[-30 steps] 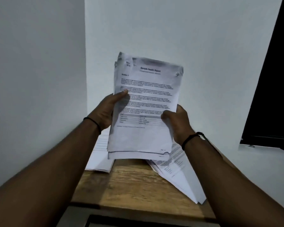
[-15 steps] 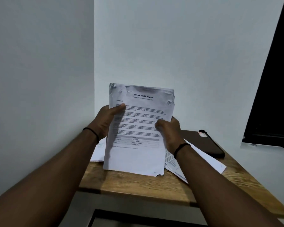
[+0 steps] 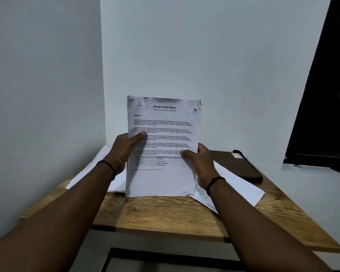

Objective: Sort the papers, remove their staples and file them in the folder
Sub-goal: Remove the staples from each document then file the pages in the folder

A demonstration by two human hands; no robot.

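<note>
A stack of printed papers (image 3: 163, 179) headed "Sample Health Report" stands upright, its bottom edge on the wooden table (image 3: 165, 216). My left hand (image 3: 124, 152) grips the stack's left edge, thumb across the front page. My right hand (image 3: 200, 163) grips its right edge, thumb on the front. The top corners of the front page are crumpled; no staple can be made out. A dark brown folder (image 3: 241, 165) lies flat at the table's back right. More loose papers lie on the table to the right (image 3: 239, 189) and to the left (image 3: 90, 173) behind the stack.
The table sits in a corner between two white walls. A dark window (image 3: 326, 114) is on the right. A dark opening under the table's front edge (image 3: 165, 260) shows at the bottom.
Both hands have lowered the stack from up in the air until its bottom edge rests on the table. The view has tilted, so the folder and more of the table show.
</note>
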